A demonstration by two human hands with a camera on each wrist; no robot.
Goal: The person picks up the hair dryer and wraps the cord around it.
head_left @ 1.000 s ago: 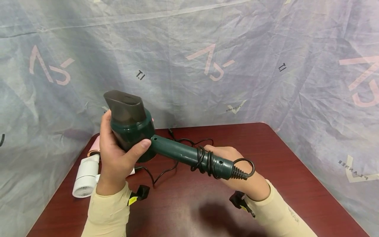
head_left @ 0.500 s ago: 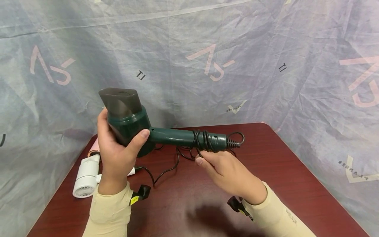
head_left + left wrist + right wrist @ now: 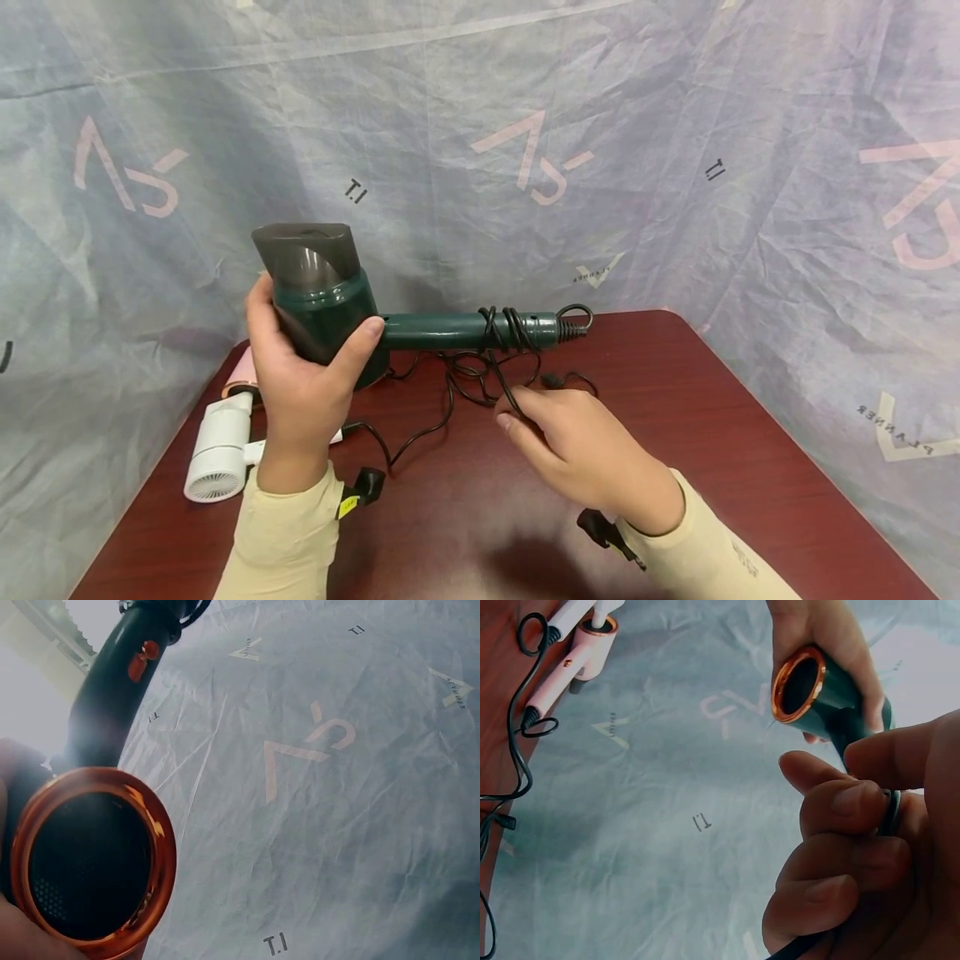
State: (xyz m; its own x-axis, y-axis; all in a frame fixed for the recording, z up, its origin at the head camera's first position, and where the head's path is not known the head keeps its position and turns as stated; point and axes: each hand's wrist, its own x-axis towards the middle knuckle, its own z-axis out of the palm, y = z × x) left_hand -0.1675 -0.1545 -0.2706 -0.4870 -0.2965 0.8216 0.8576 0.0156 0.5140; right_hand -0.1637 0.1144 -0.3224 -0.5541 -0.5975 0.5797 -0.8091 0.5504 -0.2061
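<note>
My left hand (image 3: 303, 404) grips the barrel of a dark green hair dryer (image 3: 322, 321), thumb across its near side. A smoky nozzle (image 3: 307, 258) caps the barrel and points up. Its handle (image 3: 431, 332) extends rightward, nearly level, with a black cord (image 3: 500, 379) wound several times near the end. Below the handle, my right hand (image 3: 585, 446) holds a length of that cord between curled fingers. In the left wrist view, a copper ring (image 3: 168, 851) borders the rear grille, and a copper-coloured switch (image 3: 142, 661) shows on the handle.
At the left of the dark red table (image 3: 697, 433) lies a white hair dryer (image 3: 217, 450), with a pink hair dryer (image 3: 594, 656) beside it. Loose black cords (image 3: 514, 735) trail over the tabletop. A grey printed cloth (image 3: 450, 108) encloses the back and sides.
The dryer's handle has swung up from a downward slant to nearly level. My right hand came from behind the handle to below it, drawing a stretch of cord down away from the windings.
</note>
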